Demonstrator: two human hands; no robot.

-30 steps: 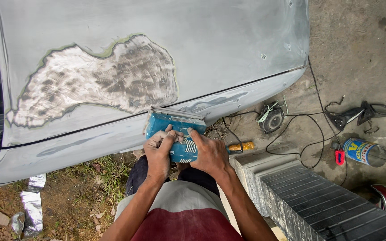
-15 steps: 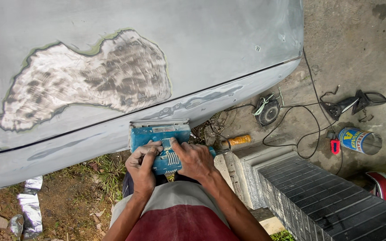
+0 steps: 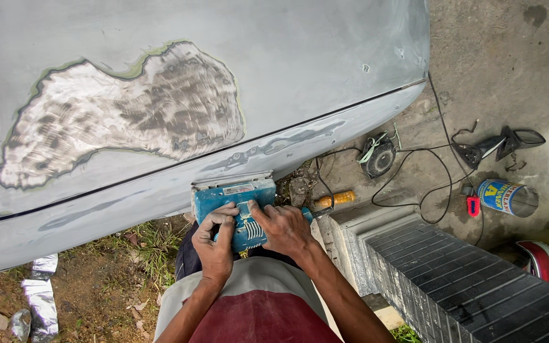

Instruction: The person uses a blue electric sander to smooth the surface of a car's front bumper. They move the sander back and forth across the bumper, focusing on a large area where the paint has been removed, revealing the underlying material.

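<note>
The left hand (image 3: 214,244) and right hand (image 3: 284,228) were clamped together on a blue electric sander (image 3: 233,206), evidently for firm two-handed control. The sander was held at the lower edge of a grey car body panel (image 3: 300,70), below a large patch of sanded filler (image 3: 128,114). A black power cable (image 3: 414,184) was trailed across the concrete ground (image 3: 490,63), near a tin can (image 3: 506,197).

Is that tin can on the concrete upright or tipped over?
Tipped over: the can lies on its side, open mouth facing right.
</note>
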